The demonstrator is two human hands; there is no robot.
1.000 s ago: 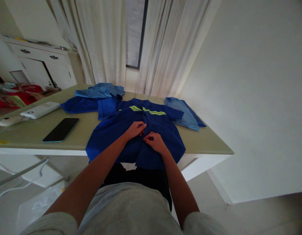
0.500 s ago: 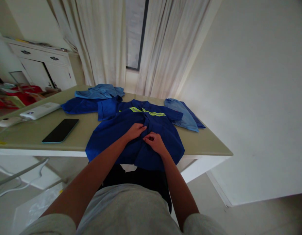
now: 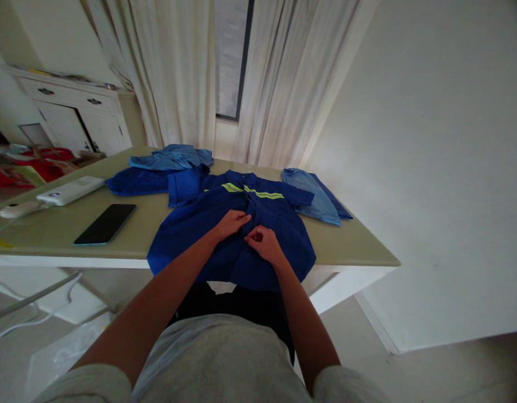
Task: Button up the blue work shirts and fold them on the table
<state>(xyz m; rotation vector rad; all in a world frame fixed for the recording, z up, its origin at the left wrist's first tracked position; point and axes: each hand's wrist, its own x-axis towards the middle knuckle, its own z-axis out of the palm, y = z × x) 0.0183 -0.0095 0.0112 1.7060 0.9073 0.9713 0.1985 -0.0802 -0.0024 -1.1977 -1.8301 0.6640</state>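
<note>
A dark blue short-sleeved work shirt (image 3: pixel 178 232) with a yellow-green reflective stripe across its chest lies spread in front of me, collar at the far side. Its lower hem hangs over the table's near edge. My left hand (image 3: pixel 232 225) is closed on the shirt's front opening, thumb and fingers pinching the cloth. Just below and to the right, my right hand (image 3: pixel 263 243) pinches the front edge with thumb and forefinger. Whether a button sits between those fingertips is too small to tell.
The table (image 3: pixel 351 243) also bears a black phone (image 3: pixel 105 224), a white device (image 3: pixel 69 191) with a cable, and light blue garments (image 3: pixel 170 157) at the back left. More folded clothes (image 3: pixel 313 196) lie right of the shirt. A wall (image 3: pixel 443 168) rises on the right.
Both hands keep nearly the same pinching hold on the shirt front. The view has shifted very slightly; nothing else visibly differs.
</note>
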